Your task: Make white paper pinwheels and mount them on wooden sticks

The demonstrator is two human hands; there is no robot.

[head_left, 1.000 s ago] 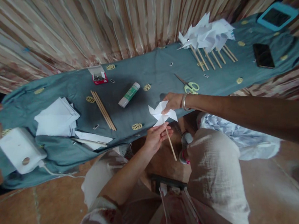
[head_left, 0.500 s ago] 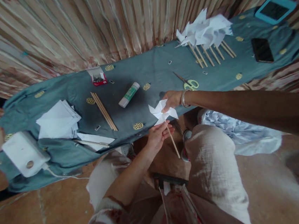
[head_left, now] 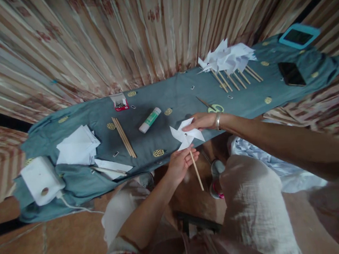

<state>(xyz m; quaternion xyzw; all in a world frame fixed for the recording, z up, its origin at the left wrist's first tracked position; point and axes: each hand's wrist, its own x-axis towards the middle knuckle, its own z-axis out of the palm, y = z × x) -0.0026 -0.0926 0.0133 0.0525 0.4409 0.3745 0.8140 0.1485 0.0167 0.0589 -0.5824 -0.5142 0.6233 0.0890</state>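
A white paper pinwheel [head_left: 180, 134] on a thin wooden stick [head_left: 197, 174] is held between my two hands, just over the table's near edge. At its middle shows a small metal pin head. My left hand [head_left: 179, 165] is closed around the top of the stick under the paper; part of the grip is hidden. From the right, my right hand [head_left: 204, 121] pinches an upper right blade, thumb on the front and fingers behind. Beyond the right wrist lie scissors [head_left: 216, 108] with green handles. A glue stick [head_left: 150, 120] rests left of the pinwheel.
Finished pinwheels [head_left: 230, 58] lie in a row at the back right, near a phone [head_left: 291, 73] and a blue-framed device [head_left: 299, 36]. Leftward are loose sticks [head_left: 123, 137], a red box of pins [head_left: 121, 104], stacked paper [head_left: 77, 147] and a white corded box [head_left: 41, 180].
My right thumb has shifted off the pinwheel's middle to its right blade, uncovering the pin head. My left hand keeps its hold. The head view has tilted, so the table sits lower.
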